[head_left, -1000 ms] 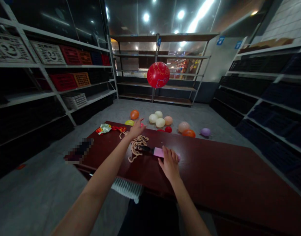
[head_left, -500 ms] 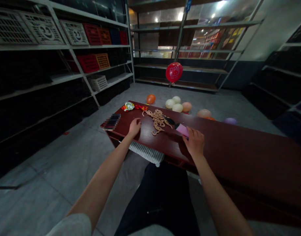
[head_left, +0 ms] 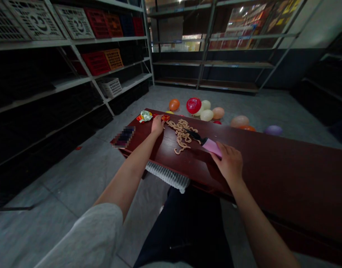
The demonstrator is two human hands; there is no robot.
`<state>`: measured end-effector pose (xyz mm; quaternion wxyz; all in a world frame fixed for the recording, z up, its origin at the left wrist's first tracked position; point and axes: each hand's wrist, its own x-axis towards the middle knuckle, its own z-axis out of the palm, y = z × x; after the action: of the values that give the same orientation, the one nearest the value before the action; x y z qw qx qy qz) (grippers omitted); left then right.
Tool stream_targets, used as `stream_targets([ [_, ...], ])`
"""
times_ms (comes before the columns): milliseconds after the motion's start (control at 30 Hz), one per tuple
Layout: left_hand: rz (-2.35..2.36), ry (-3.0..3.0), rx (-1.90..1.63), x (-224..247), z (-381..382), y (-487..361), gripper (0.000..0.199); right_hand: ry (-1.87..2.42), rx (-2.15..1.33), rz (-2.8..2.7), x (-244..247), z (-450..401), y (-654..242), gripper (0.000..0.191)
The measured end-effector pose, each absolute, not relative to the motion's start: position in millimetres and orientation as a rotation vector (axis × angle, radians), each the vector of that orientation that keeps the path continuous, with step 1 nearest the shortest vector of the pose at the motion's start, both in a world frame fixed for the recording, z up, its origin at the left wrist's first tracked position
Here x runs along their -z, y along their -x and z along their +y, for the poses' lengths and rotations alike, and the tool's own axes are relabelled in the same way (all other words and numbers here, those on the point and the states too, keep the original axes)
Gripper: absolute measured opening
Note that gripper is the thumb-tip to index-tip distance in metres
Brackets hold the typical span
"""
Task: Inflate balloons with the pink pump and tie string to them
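Stretched out over the dark red table [head_left: 266,163], my left hand [head_left: 158,125] has its fingers partly showing and looks open. Beside its fingertips lies a red and gold wrapper [head_left: 165,118]; whether they touch it is unclear. My right hand [head_left: 229,160] is closed around the pink handle of a tool [head_left: 212,147] with a black, tapering end. That black end reaches over a tangled heap of tan, noodle-like strands [head_left: 180,128]. A pale green and white crumpled piece [head_left: 145,116] with red and yellow bits lies left of my left hand.
A blurred-out dark flat object [head_left: 124,137] lies at the table's left corner. Under the table edge hangs a grey ribbed cloth [head_left: 168,176]. Beyond the table are a red balloon [head_left: 193,105], an orange balloon [head_left: 174,104] and several others. Shelves with crates [head_left: 95,62] stand left.
My left hand has moved forward toward the red wrapper. The right hand has shifted slightly right with the pink-handled tool, whose black end now shows over the strands. The red balloon has sunk.
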<state>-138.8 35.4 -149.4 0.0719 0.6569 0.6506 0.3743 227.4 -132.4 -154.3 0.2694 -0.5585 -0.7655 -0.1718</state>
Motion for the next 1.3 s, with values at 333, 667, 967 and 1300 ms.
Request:
stream_targets([
  [333, 2.011, -1.662, -1.479, 137.2, 66.3, 133.3, 0.008, 1.433, 0.525, -2.018, 156.4, -130.0, -227.5, 0.041],
  [667, 1.132, -0.785, -1.728, 69.2, -24.4, 60.7, 0.021, 1.488, 0.382, -1.915, 154.8, -134.2, -229.2, 0.047],
  [967, 0.552, -0.178, -1.377, 86.8, -102.8, 34.6, 0.046, 1.657, -0.216, -1.808, 131.7, -172.5, -222.2, 0.048],
  [1300, 0.427, -0.160, -1.462, 94.7, -126.8, 23.4, 0.038, 1.628, -0.416, -1.860, 119.7, -220.8, -217.4, 0.042],
])
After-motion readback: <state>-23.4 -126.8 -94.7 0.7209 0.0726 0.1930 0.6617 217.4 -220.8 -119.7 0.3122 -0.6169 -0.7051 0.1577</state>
